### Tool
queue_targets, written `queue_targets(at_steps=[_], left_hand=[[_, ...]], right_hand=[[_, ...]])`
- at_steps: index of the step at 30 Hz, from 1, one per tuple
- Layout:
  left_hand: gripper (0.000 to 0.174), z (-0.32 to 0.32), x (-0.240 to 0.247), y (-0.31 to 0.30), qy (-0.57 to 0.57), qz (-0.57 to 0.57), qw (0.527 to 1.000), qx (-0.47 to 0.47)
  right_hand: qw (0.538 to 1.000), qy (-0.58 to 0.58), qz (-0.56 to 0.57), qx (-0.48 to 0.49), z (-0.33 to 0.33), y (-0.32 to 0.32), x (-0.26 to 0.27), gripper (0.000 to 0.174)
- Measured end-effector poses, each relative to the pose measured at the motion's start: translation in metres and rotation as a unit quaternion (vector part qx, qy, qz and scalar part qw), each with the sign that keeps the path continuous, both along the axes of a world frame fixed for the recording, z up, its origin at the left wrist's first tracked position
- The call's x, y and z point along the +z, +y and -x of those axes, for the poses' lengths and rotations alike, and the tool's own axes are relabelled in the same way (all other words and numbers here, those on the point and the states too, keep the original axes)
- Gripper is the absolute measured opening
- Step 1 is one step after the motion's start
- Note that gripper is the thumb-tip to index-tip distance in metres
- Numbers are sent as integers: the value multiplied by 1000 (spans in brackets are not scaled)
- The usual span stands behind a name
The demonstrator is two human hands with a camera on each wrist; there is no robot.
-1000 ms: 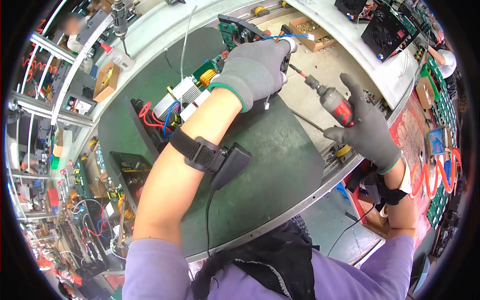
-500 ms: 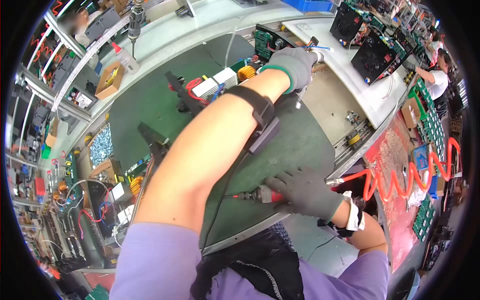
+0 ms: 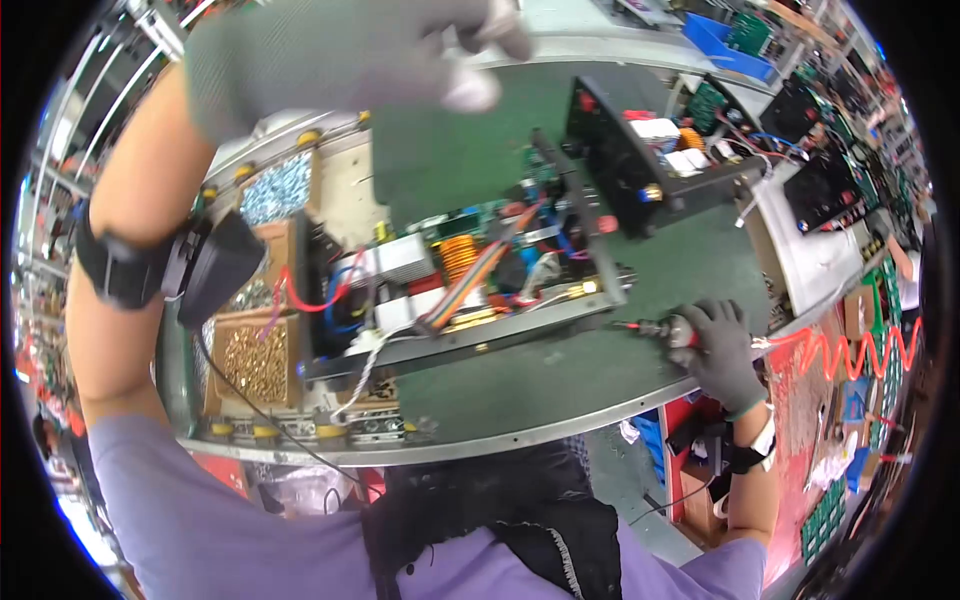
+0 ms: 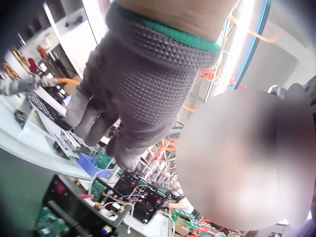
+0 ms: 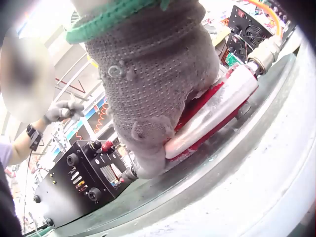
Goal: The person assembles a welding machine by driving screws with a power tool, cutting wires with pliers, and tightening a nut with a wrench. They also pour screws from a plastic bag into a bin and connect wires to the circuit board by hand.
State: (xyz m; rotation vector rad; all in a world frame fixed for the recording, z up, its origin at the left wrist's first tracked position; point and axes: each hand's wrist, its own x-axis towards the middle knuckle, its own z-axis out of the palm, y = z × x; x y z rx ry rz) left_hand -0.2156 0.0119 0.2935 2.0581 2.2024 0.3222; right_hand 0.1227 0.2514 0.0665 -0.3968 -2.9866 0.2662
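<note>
My left hand point(image 3: 330, 60), in a grey glove, is raised at the top left of the head view, its fingers loosely bent and nothing visible in them. The left wrist view shows the same gloved hand point(image 4: 143, 89) hanging in the air above the bench. Low over the table's near right side, my right hand point(image 3: 722, 355) grips a red air screwdriver point(image 3: 681, 332), its bit pointing left. Its red and white body point(image 5: 217, 116) shows beneath the palm in the right wrist view. Left of the bit lies an open black chassis point(image 3: 480, 330) with an orange coil point(image 3: 459, 258) and a ribbon cable point(image 3: 482, 275).
A second black chassis point(image 3: 610, 160) stands farther back on the green table point(image 3: 540, 385). Boxes of brass screws point(image 3: 255, 360) and silver screws point(image 3: 280, 190) sit at the left. An orange coiled hose point(image 3: 865, 350) runs off to the right.
My left hand has left the far chassis and swung up and left. My right hand, spread beside the screwdriver at first, now grips it low at the table. The head view has turned left.
</note>
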Motion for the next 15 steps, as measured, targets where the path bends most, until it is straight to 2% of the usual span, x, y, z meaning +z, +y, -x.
queue_targets(at_steps=[1,2,3,5,6,7,8,9,10,11,12,14,15], left_hand=[[55,10,-10,-29,60,3,998,15],[59,11,-16,-54,175,53,981,63],[63,11,-32,-79,151,103,971,155],[74,9,-74,-118,51,-23,984,169],[74,12,-103,-133,47,-26,985,166],[80,17,-133,-148,-50,-100,971,211],[86,17,-158,-154,-147,-171,941,252],[89,8,-176,-155,-296,-184,884,312],[93,-1,-190,-154,-436,-188,802,362],[91,-8,-201,-151,-494,-174,769,367],[92,-16,-213,-143,-593,-195,695,356],[90,-28,-205,-126,-652,-182,652,341],[90,-34,-199,-119,-652,-183,653,339]], right_hand=[[1000,-6,-12,-9,-2,1,-2,56],[999,-13,-26,-23,-5,3,-2,56],[999,-17,-28,-20,-7,9,0,56],[998,-67,-16,-9,-11,22,10,56],[997,-71,-20,-13,-8,23,15,56],[991,-12,130,-29,0,24,22,55],[959,50,276,-46,8,28,28,55],[942,96,319,-49,21,28,32,54],[920,144,361,-51,40,24,35,54],[916,162,363,-50,61,15,43,54],[912,179,365,-47,85,5,51,54],[943,122,305,-54,125,-8,67,55],[943,124,303,-54,145,-13,70,55]])
